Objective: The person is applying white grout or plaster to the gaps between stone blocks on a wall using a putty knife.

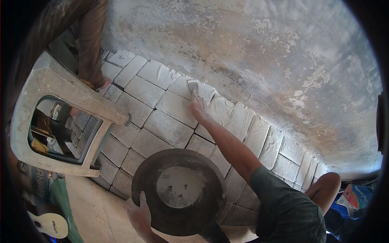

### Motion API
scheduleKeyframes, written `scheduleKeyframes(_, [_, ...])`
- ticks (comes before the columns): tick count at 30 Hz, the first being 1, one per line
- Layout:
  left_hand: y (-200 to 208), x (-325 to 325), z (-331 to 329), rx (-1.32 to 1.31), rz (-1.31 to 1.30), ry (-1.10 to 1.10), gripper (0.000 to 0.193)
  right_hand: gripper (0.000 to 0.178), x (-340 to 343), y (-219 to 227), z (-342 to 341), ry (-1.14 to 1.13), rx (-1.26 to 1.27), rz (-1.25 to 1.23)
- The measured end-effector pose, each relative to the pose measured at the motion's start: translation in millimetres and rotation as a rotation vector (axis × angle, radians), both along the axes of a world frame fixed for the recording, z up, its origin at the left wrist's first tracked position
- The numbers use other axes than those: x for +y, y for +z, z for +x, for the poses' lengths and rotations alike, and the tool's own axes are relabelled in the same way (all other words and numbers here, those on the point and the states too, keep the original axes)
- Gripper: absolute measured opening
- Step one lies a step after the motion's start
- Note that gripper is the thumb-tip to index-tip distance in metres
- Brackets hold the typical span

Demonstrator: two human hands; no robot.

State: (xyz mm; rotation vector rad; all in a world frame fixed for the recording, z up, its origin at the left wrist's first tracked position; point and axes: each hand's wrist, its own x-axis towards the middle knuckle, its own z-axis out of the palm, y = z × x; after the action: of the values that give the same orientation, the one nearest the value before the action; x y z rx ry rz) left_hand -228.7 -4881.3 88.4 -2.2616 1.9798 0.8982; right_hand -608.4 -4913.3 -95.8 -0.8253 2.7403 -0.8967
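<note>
My right hand [198,107] is closed around a putty knife [193,85], its flat blade against the pale blocks near the foot of the wall. White paste [210,91] lies in a rough, ridged band along the blocks' edge there. Close to my body, my left hand [138,212] grips the left rim of a wide dark basin [146,174], fingers hidden partly beneath it. Whitish material [182,182] covers the basin's round bottom, with a few small dark triangular marks in it.
Dusty rectangular blocks [168,128] with dark joints form the surface before me. A peeling wall [259,52] runs along the far side. At left stand a plastic chair [60,81] and another person's brown-trousered leg [90,44]. A small guitar [52,225] and a colourful bag [355,198] lie nearer.
</note>
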Motion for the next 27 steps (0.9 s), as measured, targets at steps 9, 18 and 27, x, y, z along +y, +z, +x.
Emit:
scheduleKeyframes(9, [-4.4, 6.8, 8.7, -0.024, -0.057, -0.062, 0.046, 0.055, 64.7, 52.6, 30.7, 0.186, 0.138, -0.072])
scheduleKeyframes(18, [-5.3, -5.2, 16.0, 0.099, -0.21, -0.203, 0.045, 0.063, 193.9, 203.1, 131.3, 0.64, 0.242, 0.091])
scheduleKeyframes(27, [-26.1, -22.6, 29.3, 0.178, -0.218, -0.269, 0.048, 0.062, 254.1, 230.8, 171.5, 0.889, 0.522, 0.484])
